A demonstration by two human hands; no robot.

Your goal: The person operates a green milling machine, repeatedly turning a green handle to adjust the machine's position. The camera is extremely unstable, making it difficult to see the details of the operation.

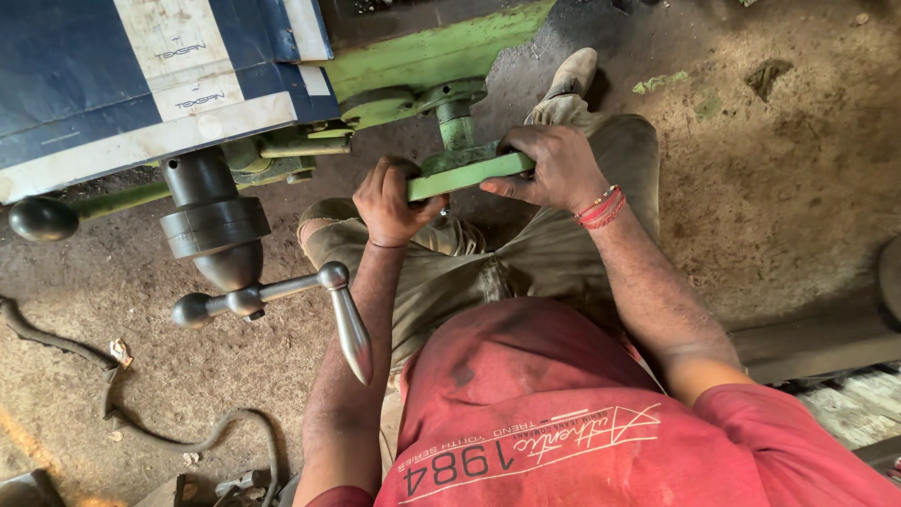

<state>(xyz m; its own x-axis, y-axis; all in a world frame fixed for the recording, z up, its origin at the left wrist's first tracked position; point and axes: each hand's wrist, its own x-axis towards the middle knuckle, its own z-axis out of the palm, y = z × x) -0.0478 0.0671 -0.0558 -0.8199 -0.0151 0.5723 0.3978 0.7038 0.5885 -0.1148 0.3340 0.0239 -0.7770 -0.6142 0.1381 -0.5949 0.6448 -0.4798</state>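
Both hands, left hand (392, 202) and right hand (554, 169), clench a flat green-painted lever (466, 175).

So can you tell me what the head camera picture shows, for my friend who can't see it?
A person looking down grips a flat green lever on a green machine with both hands, the left hand at its near end and the right hand at its far end. Beside them a shiny metal crank handle sticks out over the dirt floor.
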